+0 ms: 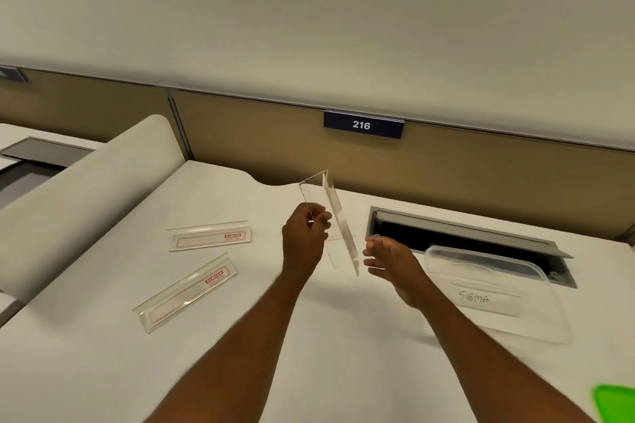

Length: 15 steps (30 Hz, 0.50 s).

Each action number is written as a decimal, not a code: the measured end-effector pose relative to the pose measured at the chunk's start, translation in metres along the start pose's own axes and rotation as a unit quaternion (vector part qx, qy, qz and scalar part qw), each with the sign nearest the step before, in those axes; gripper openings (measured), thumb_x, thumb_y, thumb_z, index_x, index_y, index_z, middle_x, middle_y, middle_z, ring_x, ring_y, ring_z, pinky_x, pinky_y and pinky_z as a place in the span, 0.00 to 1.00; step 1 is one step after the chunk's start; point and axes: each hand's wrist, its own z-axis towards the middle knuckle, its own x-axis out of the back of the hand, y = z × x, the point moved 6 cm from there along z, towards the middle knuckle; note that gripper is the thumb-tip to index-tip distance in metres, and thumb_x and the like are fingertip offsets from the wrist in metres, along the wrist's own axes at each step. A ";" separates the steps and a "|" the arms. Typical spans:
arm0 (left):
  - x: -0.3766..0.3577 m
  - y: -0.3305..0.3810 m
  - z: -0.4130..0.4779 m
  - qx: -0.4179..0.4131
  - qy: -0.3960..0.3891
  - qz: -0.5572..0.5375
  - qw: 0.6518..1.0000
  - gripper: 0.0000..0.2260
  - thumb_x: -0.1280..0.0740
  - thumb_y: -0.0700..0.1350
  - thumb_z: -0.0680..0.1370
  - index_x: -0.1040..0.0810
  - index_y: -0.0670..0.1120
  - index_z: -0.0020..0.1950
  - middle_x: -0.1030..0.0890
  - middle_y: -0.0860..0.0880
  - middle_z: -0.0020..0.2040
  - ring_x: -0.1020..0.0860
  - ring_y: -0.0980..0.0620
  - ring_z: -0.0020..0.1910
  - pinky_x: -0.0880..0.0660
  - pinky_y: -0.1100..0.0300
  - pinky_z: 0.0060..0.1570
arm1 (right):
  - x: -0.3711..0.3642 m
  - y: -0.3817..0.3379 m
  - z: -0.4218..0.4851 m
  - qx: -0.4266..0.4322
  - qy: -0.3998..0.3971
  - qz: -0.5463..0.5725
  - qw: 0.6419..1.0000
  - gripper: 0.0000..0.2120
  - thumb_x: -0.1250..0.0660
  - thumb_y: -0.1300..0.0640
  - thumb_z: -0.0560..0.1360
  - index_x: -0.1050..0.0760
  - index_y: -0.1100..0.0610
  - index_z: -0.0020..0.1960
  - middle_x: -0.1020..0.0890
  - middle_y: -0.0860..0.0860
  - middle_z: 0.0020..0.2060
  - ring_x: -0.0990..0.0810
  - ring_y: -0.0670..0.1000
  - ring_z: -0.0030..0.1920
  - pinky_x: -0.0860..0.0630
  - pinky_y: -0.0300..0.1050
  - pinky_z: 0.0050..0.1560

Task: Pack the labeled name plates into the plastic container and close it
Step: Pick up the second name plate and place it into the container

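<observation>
Our left hand (304,237) pinches a clear name plate (340,223), held up on a tilt just left of the plastic container (536,316). Our right hand (391,261) hovers beside the plate's lower end, fingers loose, grasping nothing. Two more plates (209,237) lie flat, well left of the container.

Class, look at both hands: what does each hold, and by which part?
The left hand pinches a clear name plate by the near end of one flap. The right hand is open beside it, holding nothing.
</observation>
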 end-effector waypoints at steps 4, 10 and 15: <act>-0.007 -0.002 -0.003 0.092 -0.010 -0.171 0.981 0.04 0.36 0.38 0.78 0.22 0.45 0.48 0.17 0.43 0.44 0.17 0.46 0.45 0.19 0.55 0.40 | -0.005 -0.009 -0.006 -0.039 -0.081 0.050 0.995 0.16 0.31 0.44 0.74 0.23 0.46 0.60 0.20 0.51 0.56 0.19 0.55 0.55 0.19 0.49 0.52; -0.015 0.000 -0.010 0.126 -0.029 -0.296 0.946 0.07 0.37 0.35 0.79 0.22 0.42 0.52 0.17 0.44 0.44 0.17 0.49 0.43 0.19 0.52 0.42 | 0.002 -0.022 -0.009 -0.043 -0.143 0.159 0.976 0.23 0.27 0.52 0.71 0.25 0.57 0.64 0.18 0.57 0.54 0.17 0.59 0.53 0.19 0.54 0.51; -0.020 -0.001 -0.014 0.164 -0.068 -0.275 0.945 0.07 0.37 0.37 0.79 0.20 0.46 0.49 0.17 0.45 0.45 0.19 0.48 0.47 0.20 0.50 0.49 | 0.016 -0.035 -0.010 -0.026 -0.122 0.168 0.978 0.24 0.29 0.58 0.70 0.26 0.66 0.63 0.19 0.61 0.53 0.18 0.58 0.47 0.18 0.47 0.49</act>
